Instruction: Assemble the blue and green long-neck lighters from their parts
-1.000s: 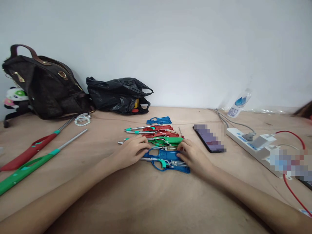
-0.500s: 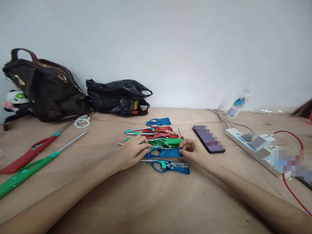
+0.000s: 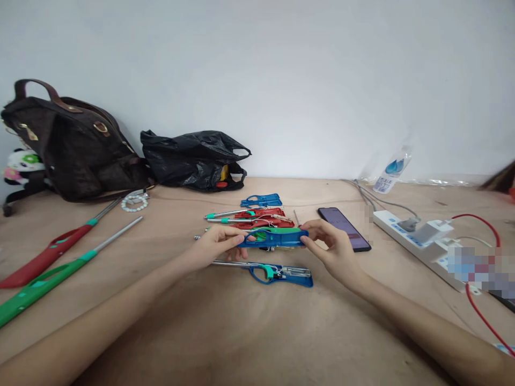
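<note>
Blue shell [image 3: 276, 238] is held level above the worktop [image 3: 241, 332], left hand [image 3: 217, 247] pinching its left end, right hand [image 3: 332, 249] its right end; fingers closed on it. An open blue lighter [image 3: 277, 272] lies directly beneath, likely its mate.

power strip [image 3: 418, 241] end blurred | green lighter [image 3: 44, 281] perhaps cut off left

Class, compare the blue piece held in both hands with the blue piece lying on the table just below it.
The held blue shell is lifted off the table, gripped at its ends by the left hand and right hand. The blue lighter half lies flat, untouched, with a metal tube and teal trigger. Both are blue plastic.
</note>
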### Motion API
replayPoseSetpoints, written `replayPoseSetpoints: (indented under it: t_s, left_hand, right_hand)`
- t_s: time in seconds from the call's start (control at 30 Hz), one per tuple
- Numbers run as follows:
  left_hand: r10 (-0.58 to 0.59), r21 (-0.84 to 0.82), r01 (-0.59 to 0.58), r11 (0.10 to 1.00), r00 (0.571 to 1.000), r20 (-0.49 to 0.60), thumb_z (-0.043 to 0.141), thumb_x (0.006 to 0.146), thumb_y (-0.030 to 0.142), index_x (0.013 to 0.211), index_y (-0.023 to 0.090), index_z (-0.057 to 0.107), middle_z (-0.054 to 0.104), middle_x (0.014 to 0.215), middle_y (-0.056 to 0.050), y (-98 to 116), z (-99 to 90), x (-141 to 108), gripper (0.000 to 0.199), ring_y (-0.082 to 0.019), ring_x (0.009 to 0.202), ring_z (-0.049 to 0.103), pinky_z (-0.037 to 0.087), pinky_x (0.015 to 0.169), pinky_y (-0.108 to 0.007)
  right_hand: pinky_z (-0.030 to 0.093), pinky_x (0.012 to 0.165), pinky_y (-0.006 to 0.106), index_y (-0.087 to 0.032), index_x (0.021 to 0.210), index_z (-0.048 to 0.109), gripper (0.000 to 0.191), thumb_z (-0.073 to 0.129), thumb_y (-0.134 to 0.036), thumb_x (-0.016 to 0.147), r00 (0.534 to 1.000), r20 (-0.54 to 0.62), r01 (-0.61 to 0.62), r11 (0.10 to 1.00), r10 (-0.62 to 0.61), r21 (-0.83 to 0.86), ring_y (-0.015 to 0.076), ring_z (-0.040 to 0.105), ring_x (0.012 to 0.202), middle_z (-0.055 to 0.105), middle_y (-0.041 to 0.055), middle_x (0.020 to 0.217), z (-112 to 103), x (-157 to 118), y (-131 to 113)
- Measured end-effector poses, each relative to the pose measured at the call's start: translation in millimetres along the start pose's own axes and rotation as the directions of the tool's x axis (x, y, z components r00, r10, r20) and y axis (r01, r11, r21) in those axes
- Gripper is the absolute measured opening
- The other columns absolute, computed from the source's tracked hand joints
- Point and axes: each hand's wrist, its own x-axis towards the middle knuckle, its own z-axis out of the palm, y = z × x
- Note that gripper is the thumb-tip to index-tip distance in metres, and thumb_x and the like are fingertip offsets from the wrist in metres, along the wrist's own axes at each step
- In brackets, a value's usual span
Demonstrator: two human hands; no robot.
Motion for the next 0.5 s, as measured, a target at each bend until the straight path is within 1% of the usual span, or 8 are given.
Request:
replayPoseSetpoints:
  t_s: [0.07, 0.1, 0.17, 0.23, 0.3, 0.4, 0.5]
  left_hand:
    - [-0.004, -0.032, 0.003, 0.999, 1.0, -0.027, 0.063, 0.081, 0.052, 0.087, 0.011, 0.067, 0.07, 0.07, -0.006, 0.5, 0.8, 0.3, 0.041, -0.012, 0.054, 0.059, 0.048, 0.051, -0.023]
    - [0.003, -0.041, -0.005, 0.999, 0.999, -0.049, 0.065, 0.079, 0.052, 0.087, 0.012, 0.067, 0.071, 0.07, -0.006, 0.4, 1.5, 0.2, 0.041, -0.012, 0.054, 0.058, 0.048, 0.051, -0.023]
    - [0.026, -0.049, -0.03, 0.998, 0.996, -0.082, 0.066, 0.078, 0.051, 0.09, 0.012, 0.067, 0.071, 0.071, -0.006, -0.2, 3.0, -0.3, 0.041, -0.011, 0.054, 0.058, 0.049, 0.051, -0.023]
    - [0.049, -0.044, -0.054, 0.998, 0.995, -0.09, 0.067, 0.079, 0.05, 0.092, 0.012, 0.067, 0.071, 0.071, -0.006, -1.0, 4.3, -0.8, 0.041, -0.012, 0.054, 0.058, 0.049, 0.051, -0.024]
    - [0.065, -0.034, -0.068, 0.997, 0.993, -0.099, 0.066, 0.08, 0.049, 0.094, 0.012, 0.068, 0.071, 0.072, -0.007, -1.5, 5.0, -1.2, 0.04, -0.012, 0.055, 0.058, 0.049, 0.051, -0.024]
    - [0.073, -0.036, -0.078, 0.996, 0.989, -0.126, 0.067, 0.08, 0.047, 0.095, 0.012, 0.069, 0.072, 0.075, -0.008, -2.1, 5.3, -1.5, 0.039, -0.012, 0.057, 0.059, 0.049, 0.051, -0.023]
    - [0.074, -0.053, -0.082, 0.995, 0.987, -0.14, 0.068, 0.08, 0.045, 0.095, 0.011, 0.07, 0.073, 0.076, -0.009, -2.2, 5.2, -1.7, 0.037, -0.013, 0.059, 0.06, 0.048, 0.052, -0.023]
  right_hand:
    - [0.049, 0.066, 0.033, -0.02, 0.098, 0.061, 0.021, 0.059, -0.037, 0.086, 0.998, 0.027, 0.052, 0.995, -0.05, -0.084, 0.018, 0.058, 0.072, 0.064, 0.0056, 0.083, -2.2, -1.4, -3.9]
    - [0.048, 0.064, 0.032, -0.02, 0.098, 0.062, 0.022, 0.058, -0.038, 0.087, 0.997, 0.064, 0.043, 0.995, -0.037, -0.095, 0.0179, 0.058, 0.071, 0.064, 0.0055, 0.083, -2.9, -1.6, -6.2]
    - [0.046, 0.058, 0.03, -0.02, 0.099, 0.063, 0.025, 0.055, -0.042, 0.089, 0.984, 0.171, -0.036, 0.997, 0.047, -0.067, 0.0167, 0.056, 0.067, 0.064, 0.005, 0.081, -3.1, -1.2, -10.9]
    - [0.043, 0.054, 0.027, -0.019, 0.096, 0.064, 0.031, 0.05, -0.047, 0.09, 0.949, 0.291, -0.126, 0.992, 0.123, -0.009, 0.0146, 0.053, 0.061, 0.064, 0.0047, 0.08, -2.2, -0.4, -14.9]
    - [0.041, 0.053, 0.026, -0.018, 0.09, 0.064, 0.037, 0.047, -0.051, 0.091, 0.912, 0.379, -0.18, 0.983, 0.155, 0.032, 0.0129, 0.051, 0.059, 0.063, 0.0044, 0.08, -1.6, 0.2, -17.4]
    - [0.039, 0.056, 0.026, -0.018, 0.081, 0.062, 0.042, 0.046, -0.055, 0.09, 0.882, 0.434, -0.222, 0.974, 0.182, 0.043, 0.0125, 0.048, 0.061, 0.057, 0.0029, 0.075, -3.0, 0.2, -18.3]
    - [0.038, 0.056, 0.026, -0.017, 0.078, 0.059, 0.045, 0.045, -0.058, 0.09, 0.857, 0.483, -0.246, 0.966, 0.177, 0.084, 0.0132, 0.047, 0.064, 0.053, 0.0023, 0.074, -6.7, 0.2, -18.0]
